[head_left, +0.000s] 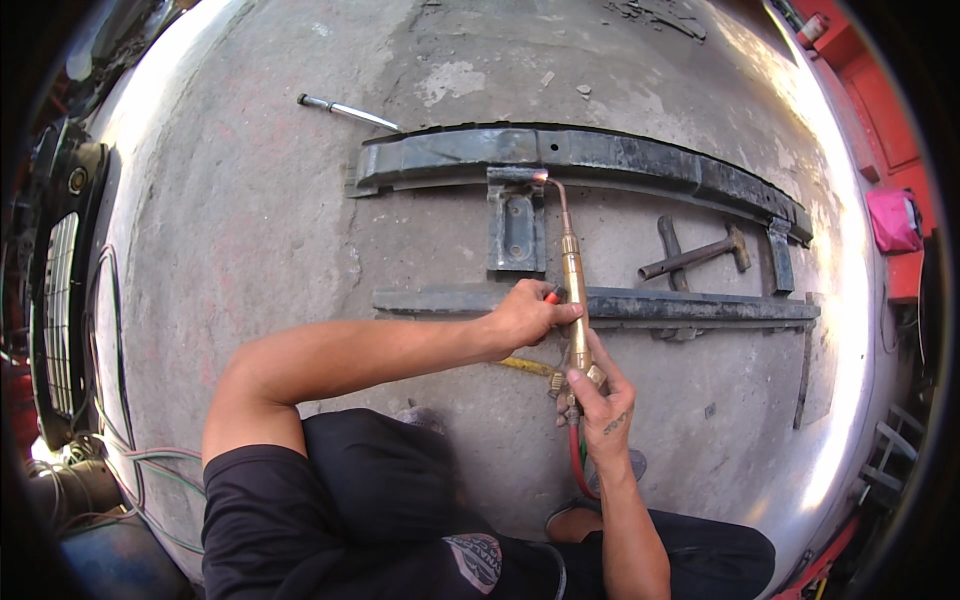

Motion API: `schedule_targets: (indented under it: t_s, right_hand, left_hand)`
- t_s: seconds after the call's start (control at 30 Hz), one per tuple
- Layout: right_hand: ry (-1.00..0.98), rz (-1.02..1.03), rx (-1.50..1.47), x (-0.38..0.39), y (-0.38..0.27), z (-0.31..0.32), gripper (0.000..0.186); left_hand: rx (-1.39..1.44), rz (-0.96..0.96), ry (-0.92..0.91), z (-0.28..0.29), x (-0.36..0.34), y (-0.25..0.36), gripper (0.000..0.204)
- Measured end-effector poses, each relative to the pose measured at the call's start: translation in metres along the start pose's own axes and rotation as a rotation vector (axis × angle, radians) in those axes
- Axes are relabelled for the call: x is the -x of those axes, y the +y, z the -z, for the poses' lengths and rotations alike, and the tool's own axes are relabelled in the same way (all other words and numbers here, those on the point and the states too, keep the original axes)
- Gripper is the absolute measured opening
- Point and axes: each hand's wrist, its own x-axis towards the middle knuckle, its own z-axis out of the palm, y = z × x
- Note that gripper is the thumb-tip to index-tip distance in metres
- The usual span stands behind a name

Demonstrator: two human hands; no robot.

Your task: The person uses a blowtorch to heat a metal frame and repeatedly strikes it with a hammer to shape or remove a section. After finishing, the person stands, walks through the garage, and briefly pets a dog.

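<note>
My right hand is wrapped round the lower end of a brass gas torch, by its valves. The torch points away from me, and a small glow shows at its bent copper tip. That tip is at the upper end of a dark metal bracket, against a long curved steel bumper beam on the floor. Closed beside the torch body, my left hand grips a small red and black lighter, mostly hidden by the fingers. Its thumb rests on the brass. A red hose runs from the torch.
A straight dark metal bar lies under my hands. Right of the torch is a hammer across another metal piece. A chrome bar tool touches the beam's far left. Hoses and a grille line the left.
</note>
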Motion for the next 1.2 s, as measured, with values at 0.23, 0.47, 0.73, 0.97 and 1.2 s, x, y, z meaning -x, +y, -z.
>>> schedule_targets:
  t_s: [0.23,0.47,0.73,0.97,1.2]
  right_hand:
    - [-0.002,0.019,0.006,-0.001,0.002,0.001,0.052]
    - [-0.042,-0.001,0.048,0.0,0.0,0.0,0.056]
    - [-0.061,0.009,0.058,0.0,0.003,-0.001,0.057]
    - [-0.05,0.05,0.117,-0.002,0.008,0.001,0.056]
    - [-0.06,0.013,0.126,0.002,0.004,-0.008,0.057]
  left_hand:
    - [0.014,0.011,0.03,-0.001,-0.002,-0.001,0.035]
    - [0.035,0.033,0.024,0.003,0.002,-0.002,0.03]
    - [0.046,0.021,0.026,0.005,0.004,-0.002,0.031]
    - [0.046,0.005,0.013,0.001,0.003,0.002,0.034]
    - [0.045,-0.007,0.019,0.005,0.0,-0.003,0.034]
